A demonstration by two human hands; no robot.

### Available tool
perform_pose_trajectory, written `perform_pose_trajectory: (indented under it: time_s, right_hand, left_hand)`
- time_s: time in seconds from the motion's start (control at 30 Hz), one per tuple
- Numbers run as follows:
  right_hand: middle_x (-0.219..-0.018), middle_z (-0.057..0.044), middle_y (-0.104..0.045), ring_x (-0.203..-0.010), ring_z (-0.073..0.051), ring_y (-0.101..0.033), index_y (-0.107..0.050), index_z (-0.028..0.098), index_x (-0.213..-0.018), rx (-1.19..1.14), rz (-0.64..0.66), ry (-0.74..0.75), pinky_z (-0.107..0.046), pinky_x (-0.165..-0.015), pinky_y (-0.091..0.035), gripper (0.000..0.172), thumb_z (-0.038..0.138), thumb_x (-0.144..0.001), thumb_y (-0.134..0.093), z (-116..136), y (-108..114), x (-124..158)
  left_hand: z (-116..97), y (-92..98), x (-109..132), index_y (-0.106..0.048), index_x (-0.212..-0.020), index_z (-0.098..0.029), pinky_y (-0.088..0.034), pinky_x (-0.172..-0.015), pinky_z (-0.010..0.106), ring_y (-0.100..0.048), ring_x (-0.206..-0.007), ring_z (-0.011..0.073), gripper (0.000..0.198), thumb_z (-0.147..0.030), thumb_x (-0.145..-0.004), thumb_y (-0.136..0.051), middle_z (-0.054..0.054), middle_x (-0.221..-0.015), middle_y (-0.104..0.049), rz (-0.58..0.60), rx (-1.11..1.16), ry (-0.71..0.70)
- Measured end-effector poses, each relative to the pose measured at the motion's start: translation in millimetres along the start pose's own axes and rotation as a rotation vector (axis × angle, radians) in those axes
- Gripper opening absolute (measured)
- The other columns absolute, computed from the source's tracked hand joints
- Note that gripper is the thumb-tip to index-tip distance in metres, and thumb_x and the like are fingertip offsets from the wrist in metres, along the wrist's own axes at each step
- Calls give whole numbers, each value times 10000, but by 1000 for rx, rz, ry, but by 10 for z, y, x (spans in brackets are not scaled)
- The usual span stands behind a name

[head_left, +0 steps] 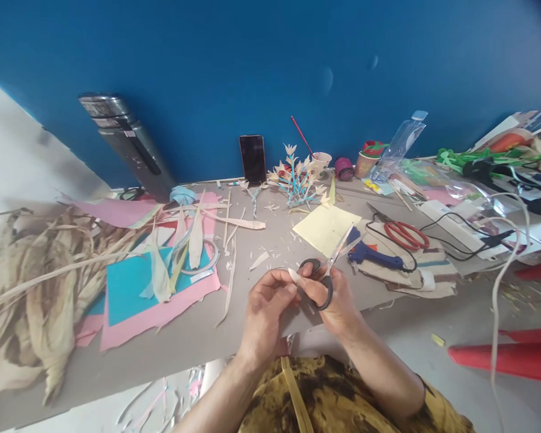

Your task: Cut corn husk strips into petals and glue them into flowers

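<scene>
My left hand [267,308] is closed in a pinch on a small pale piece of corn husk [294,275], close in front of my body. My right hand [342,307] holds scissors [339,248] with black handles, their blades spread and pointing away over the table. The right thumb and fingertips also meet the husk piece, so both hands touch it. Just beyond the hands, cut husk scraps [258,260] lie on the grey table [247,300]. A yellow paper sheet [318,231] lies past the scissors, with a blue glue gun [375,255] to their right.
Dried corn husks [49,300] and coloured paper [130,288] cover the left side. At the back stand a phone [253,157], a branching husk-flower piece [295,177] and a paper cup [321,162]. Red-handled scissors [406,234], a power strip [451,222] and a white cable [496,300] are right.
</scene>
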State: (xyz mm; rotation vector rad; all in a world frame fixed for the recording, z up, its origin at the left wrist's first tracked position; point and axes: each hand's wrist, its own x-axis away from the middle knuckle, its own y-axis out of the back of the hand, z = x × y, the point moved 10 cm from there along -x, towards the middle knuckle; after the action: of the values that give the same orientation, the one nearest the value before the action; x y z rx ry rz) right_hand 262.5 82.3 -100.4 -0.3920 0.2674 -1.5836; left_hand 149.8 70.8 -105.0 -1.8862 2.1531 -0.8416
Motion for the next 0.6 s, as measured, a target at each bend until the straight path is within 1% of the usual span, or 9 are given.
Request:
perform_pose_trajectory:
  time_s: [0.1, 0.23, 0.43, 0.6]
  right_hand:
    - [-623, 42, -616, -521, -130, -588, -584, 197, -792, 10, -13, -3, -249, -528, -475, 276, 308, -710, -822, -26, -2, -12]
    - [-634, 36, -634, -548, -135, -604, -595, 193, -798, 1, 10, -20, -247, -544, -482, 249, 290, -720, -810, -74, -6, -30]
    - [-627, 26, -634, -545, -151, -609, -587, 195, -846, 29, 66, -60, -260, -532, -492, 262, 296, -731, -799, -116, -27, -50]
    - [-603, 23, -631, -540, -148, -601, -586, 187, -843, 39, 71, -73, -253, -536, -488, 291, 325, -710, -805, -138, -31, -66]
  left_hand:
    - [2, 54, 3, -617, -841, -183, -421, -649, 231, -532, -632, 109, 189, -284, -761, -755, -15, -674, -595, -42, -23, -23]
    - [30, 92, -11, -599, -795, -182, -407, -618, 227, -519, -600, 105, 215, -309, -753, -767, -20, -651, -582, -73, -15, -15]
    - [39, 44, -30, -566, -735, -180, -383, -585, 221, -503, -569, 100, 229, -290, -744, -766, -19, -614, -580, -44, 94, 42]
    - [12, 4, -50, -567, -711, -171, -397, -602, 226, -508, -580, 102, 234, -276, -729, -775, -9, -614, -591, -46, 105, 60]
